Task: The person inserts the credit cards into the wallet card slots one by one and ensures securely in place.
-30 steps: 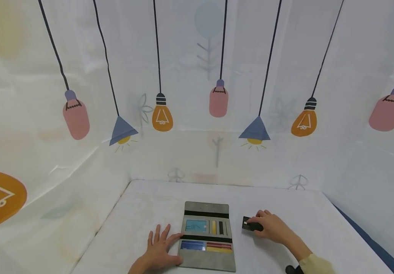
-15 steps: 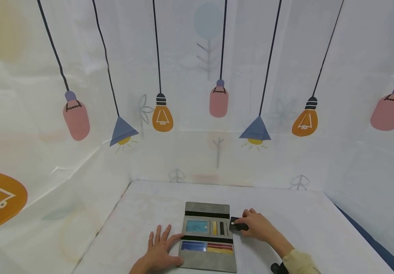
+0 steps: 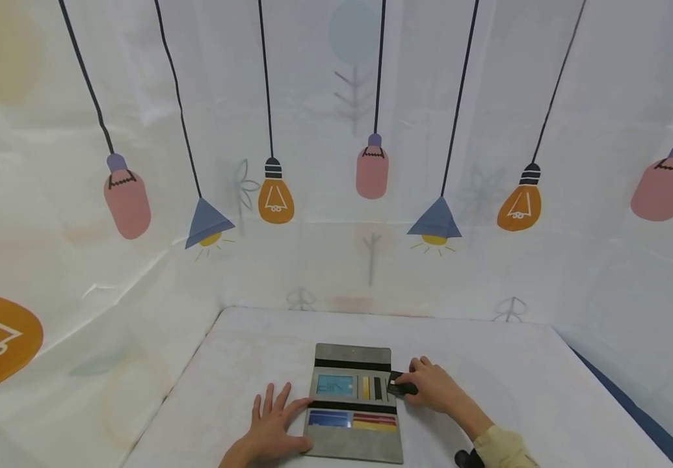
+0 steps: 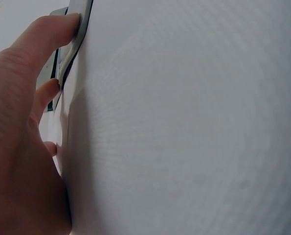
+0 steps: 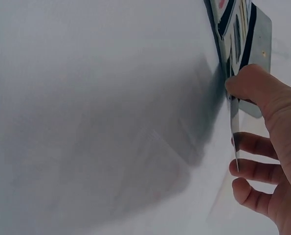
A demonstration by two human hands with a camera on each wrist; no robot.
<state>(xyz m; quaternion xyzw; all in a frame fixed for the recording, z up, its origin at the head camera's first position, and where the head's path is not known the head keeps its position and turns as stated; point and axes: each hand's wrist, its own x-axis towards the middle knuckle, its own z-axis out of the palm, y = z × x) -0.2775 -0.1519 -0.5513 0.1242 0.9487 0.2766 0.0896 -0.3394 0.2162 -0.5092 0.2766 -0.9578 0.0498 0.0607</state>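
Observation:
A grey tri-fold card wallet (image 3: 355, 447) lies unfolded on the table, with blue, red and yellow cards in its lower slots and a light-blue card (image 3: 336, 385) in its middle panel. My left hand (image 3: 270, 429) is spread at the wallet's left side. Its thumb (image 4: 62, 30) presses on the wallet's edge. On the other side, my right hand (image 3: 434, 387) pinches a black card (image 3: 393, 385) between thumb and fingers. The card's left end is right at the middle panel's right edge, beside its narrow slots. From the right wrist, the card shows nearly edge-on.
White cloth covers the table (image 3: 260, 338). A white curtain (image 3: 324, 273) printed with hanging lamps and bulbs surrounds it at the back and sides. A small black object (image 3: 466, 459) sits by the right sleeve (image 3: 502, 447).
My right hand has moved left with the black card, from apart from the wallet up to its right edge. The left hand and the wallet have stayed in place.

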